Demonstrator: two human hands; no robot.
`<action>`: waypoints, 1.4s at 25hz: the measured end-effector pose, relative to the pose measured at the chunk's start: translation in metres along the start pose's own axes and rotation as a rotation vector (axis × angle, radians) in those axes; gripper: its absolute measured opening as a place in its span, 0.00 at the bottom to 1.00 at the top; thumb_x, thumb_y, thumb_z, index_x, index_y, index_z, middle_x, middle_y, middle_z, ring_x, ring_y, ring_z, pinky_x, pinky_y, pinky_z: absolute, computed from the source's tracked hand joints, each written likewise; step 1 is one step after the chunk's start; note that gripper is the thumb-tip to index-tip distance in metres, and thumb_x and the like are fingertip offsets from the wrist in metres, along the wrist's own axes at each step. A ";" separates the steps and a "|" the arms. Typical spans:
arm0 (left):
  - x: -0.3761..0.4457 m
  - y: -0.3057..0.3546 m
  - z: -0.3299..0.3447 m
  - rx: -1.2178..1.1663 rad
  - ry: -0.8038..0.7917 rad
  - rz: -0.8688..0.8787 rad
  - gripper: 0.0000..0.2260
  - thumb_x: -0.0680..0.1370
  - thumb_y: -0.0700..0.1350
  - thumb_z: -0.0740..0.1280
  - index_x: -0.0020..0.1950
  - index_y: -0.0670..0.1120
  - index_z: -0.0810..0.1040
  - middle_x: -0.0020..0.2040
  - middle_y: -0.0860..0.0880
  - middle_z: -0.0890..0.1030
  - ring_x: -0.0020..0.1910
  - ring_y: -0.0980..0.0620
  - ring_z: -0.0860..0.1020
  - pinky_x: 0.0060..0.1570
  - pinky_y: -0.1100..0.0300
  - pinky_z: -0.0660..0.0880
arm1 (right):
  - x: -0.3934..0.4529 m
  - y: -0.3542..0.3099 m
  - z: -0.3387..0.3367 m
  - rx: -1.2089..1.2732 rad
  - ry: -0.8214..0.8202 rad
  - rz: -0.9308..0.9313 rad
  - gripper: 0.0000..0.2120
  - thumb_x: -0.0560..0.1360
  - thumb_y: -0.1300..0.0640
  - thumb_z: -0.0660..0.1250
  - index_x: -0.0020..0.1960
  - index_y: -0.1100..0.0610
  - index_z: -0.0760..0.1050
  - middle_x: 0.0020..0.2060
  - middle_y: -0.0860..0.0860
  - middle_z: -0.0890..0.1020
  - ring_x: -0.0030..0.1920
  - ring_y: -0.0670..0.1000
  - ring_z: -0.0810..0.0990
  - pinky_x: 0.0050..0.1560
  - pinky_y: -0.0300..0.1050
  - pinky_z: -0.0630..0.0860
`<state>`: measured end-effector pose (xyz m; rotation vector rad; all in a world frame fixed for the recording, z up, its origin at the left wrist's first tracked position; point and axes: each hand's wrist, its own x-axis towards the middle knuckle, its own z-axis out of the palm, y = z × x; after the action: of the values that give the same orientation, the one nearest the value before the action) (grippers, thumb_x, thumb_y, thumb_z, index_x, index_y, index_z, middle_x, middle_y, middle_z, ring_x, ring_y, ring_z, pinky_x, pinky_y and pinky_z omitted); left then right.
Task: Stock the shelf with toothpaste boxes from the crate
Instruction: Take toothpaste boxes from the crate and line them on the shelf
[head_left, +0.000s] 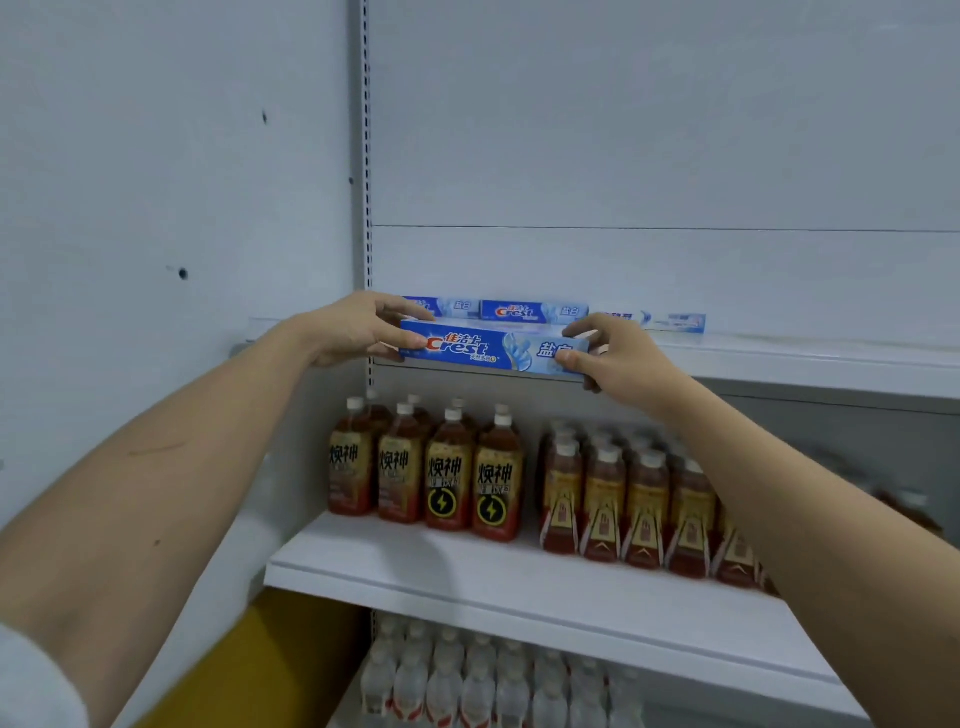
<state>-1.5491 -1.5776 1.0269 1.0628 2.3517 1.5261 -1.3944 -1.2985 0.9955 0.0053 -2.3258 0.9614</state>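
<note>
Holding a blue Crest toothpaste box (493, 352) level at the front edge of the top shelf (779, 364), you have one hand on each end. At 9 o'clock of the box, your left hand (353, 332) has its grip clamped on the left end, thumb on the printed front face and fingers curled over the top. At 3 o'clock, your right hand (618, 358) has its grip clamped on the right end in the same way, thumb in front and fingers over the top edge. Behind the held box, toward 12 o'clock, a row of toothpaste boxes (535, 310) lies lengthwise along the back of that shelf, close to the rear panel. Below, toward 6 o'clock, the middle shelf (467, 582) carries dark tea bottles with yellow labels (447, 478) on the left and red-labelled bottles (644, 509) on the right. Lower still, clear water bottles (478, 680) stand in rows.
</note>
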 end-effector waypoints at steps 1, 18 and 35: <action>0.001 0.000 -0.003 -0.002 0.027 0.019 0.19 0.73 0.40 0.74 0.63 0.47 0.79 0.60 0.43 0.77 0.56 0.49 0.79 0.46 0.58 0.81 | 0.007 -0.004 0.000 0.004 0.009 -0.015 0.12 0.76 0.54 0.71 0.58 0.55 0.75 0.40 0.53 0.77 0.31 0.52 0.78 0.38 0.47 0.76; 0.161 -0.037 -0.137 0.400 0.028 -0.106 0.18 0.73 0.43 0.75 0.60 0.44 0.74 0.55 0.43 0.80 0.50 0.47 0.82 0.41 0.60 0.81 | 0.242 -0.028 0.080 -0.387 -0.140 -0.082 0.16 0.78 0.59 0.66 0.65 0.56 0.72 0.55 0.58 0.78 0.33 0.54 0.80 0.38 0.46 0.82; 0.296 -0.067 -0.160 0.882 -0.203 -0.272 0.19 0.72 0.47 0.77 0.59 0.45 0.76 0.54 0.43 0.83 0.41 0.48 0.86 0.51 0.53 0.81 | 0.372 0.019 0.152 -1.001 -0.445 0.005 0.13 0.74 0.53 0.71 0.58 0.52 0.76 0.50 0.51 0.80 0.43 0.53 0.84 0.53 0.52 0.79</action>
<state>-1.8757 -1.5273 1.1191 0.8873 2.8867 0.2297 -1.7820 -1.3000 1.1020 -0.2093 -2.9634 -0.3227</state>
